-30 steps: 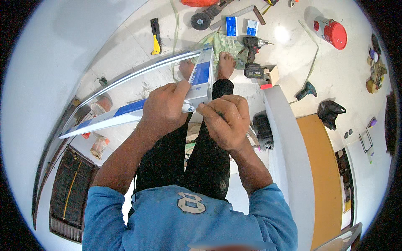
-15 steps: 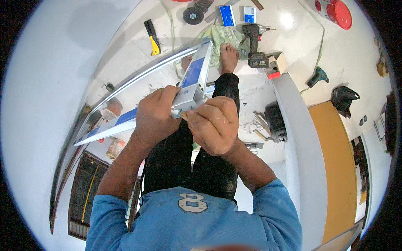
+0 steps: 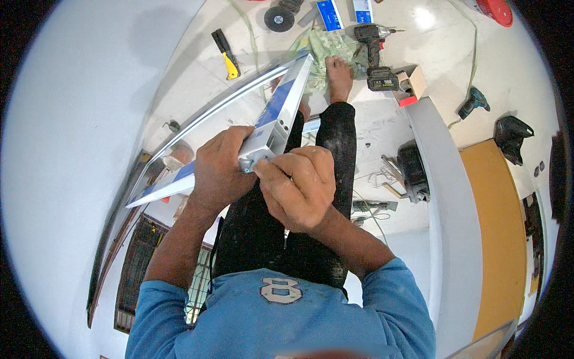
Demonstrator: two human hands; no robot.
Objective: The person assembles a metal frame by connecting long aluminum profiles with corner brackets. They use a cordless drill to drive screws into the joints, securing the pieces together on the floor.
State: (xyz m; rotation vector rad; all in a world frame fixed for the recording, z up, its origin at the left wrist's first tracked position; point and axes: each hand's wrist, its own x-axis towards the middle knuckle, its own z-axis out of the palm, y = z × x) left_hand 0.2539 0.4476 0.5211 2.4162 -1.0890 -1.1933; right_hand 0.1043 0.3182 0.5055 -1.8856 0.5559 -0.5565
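A white metal frame [image 3: 294,96] with blue protective film rests in front of me, its hollow squared end toward my body. My left hand [image 3: 222,161] is wrapped round the frame close to that end. My right hand [image 3: 302,185] is closed in a pinch, thumb and forefinger at the corner of the open end. A small bluish-grey piece [image 3: 250,165] shows at that corner beside the fingertips. Whatever lies between the right fingers is too small and covered to name.
Ahead lie a yellow-and-black hand tool [image 3: 227,57], a cutting disc [image 3: 279,19], blue-and-white boxes [image 3: 329,15] and a cordless driver [image 3: 372,54]. A small open carton [image 3: 411,87] stands by the low white wall [image 3: 445,161]. Another drill [image 3: 474,103] lies farther right.
My view has shifted, so the surroundings sit farther right. My right hand has drawn slightly down from the frame's end, showing more of it. The left hand keeps its hold.
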